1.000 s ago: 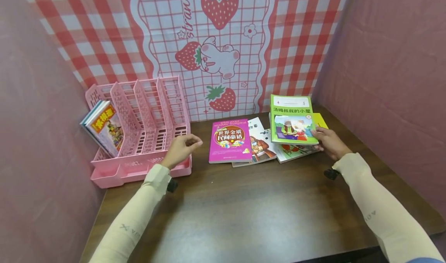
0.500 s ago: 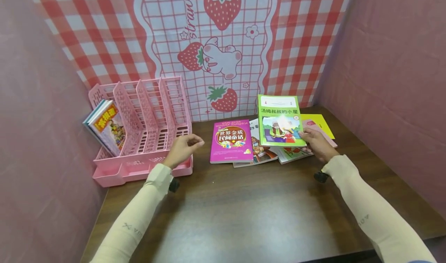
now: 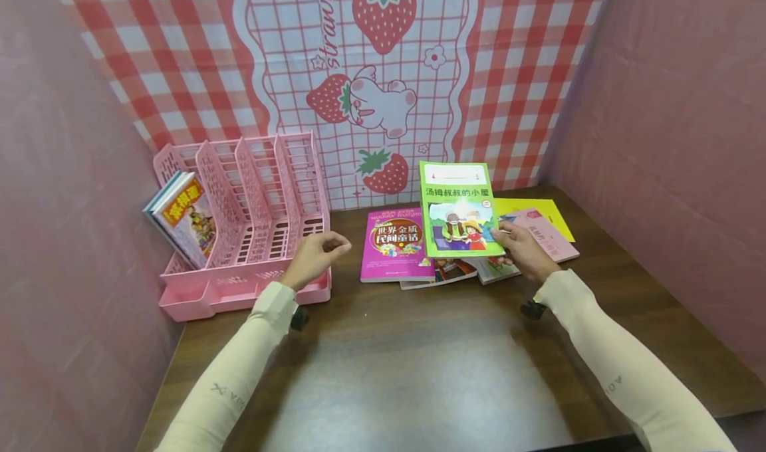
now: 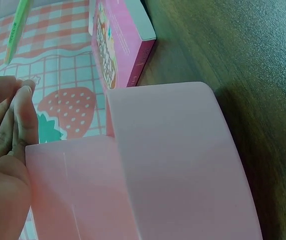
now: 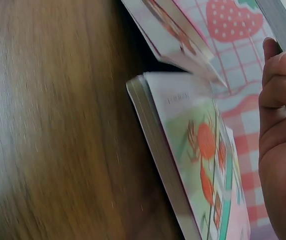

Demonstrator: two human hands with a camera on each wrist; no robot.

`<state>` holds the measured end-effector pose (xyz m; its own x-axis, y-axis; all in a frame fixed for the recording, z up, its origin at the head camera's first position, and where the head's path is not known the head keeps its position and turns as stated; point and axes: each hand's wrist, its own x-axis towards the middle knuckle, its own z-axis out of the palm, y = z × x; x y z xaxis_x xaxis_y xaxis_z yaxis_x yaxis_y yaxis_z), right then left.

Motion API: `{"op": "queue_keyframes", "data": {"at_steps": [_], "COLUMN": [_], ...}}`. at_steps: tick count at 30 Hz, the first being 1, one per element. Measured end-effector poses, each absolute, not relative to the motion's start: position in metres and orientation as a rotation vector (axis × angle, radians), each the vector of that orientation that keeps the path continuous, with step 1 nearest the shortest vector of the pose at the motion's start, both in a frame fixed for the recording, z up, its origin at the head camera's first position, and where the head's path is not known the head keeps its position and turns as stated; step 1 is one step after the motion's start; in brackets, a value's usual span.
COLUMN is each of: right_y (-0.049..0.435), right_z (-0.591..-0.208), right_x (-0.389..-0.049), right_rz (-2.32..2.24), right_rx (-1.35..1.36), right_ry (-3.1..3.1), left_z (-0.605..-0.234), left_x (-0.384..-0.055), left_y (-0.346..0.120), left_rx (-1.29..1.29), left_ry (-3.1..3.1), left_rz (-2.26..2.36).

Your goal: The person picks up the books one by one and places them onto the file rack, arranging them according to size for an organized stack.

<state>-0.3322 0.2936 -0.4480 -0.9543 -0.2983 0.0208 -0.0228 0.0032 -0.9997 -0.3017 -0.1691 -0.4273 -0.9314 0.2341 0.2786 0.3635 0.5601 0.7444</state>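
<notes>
In the head view, my right hand (image 3: pixel 526 249) grips a green picture book (image 3: pixel 461 219) by its lower right side. The book is raised over the others, its cover facing me and overlapping the magenta book (image 3: pixel 391 256). Its grey edge (image 5: pixel 280 31) shows by the fingers in the right wrist view. My left hand (image 3: pixel 314 260) hovers beside the right end of the pink rack (image 3: pixel 215 279), fingers loosely curled, thumb near the index finger, holding nothing. Two or more books (image 3: pixel 190 219) lean in the rack's leftmost slot.
Partly covered books lie on the wooden table (image 3: pixel 371 359): a white one (image 3: pixel 445 276), another with orange pictures (image 5: pixel 205 142), a pale pink one (image 3: pixel 547 236) and a yellow one (image 3: pixel 556 216). A strawberry-print cloth (image 3: pixel 385 100) hangs behind; pink cloth walls (image 3: pixel 664 139) flank both sides.
My right hand has carried the green book leftward, from above the right-hand books to over the magenta one, uncovering the pale pink and yellow books. My left hand has barely moved.
</notes>
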Motion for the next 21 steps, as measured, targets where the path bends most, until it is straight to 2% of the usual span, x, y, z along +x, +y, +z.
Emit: {"op": "queue_keyframes", "data": {"at_steps": [21], "right_y": [0.235], "right_z": [-0.448], "right_x": [-0.322], "right_rz": [-2.052], "right_rx": [-0.477], "right_ry": [2.059], "left_z": [-0.427], "left_x": [-0.3], "left_y": [-0.139], "left_rx": [-0.557], "left_ry": [-2.661], "left_rz": [-1.264]}}
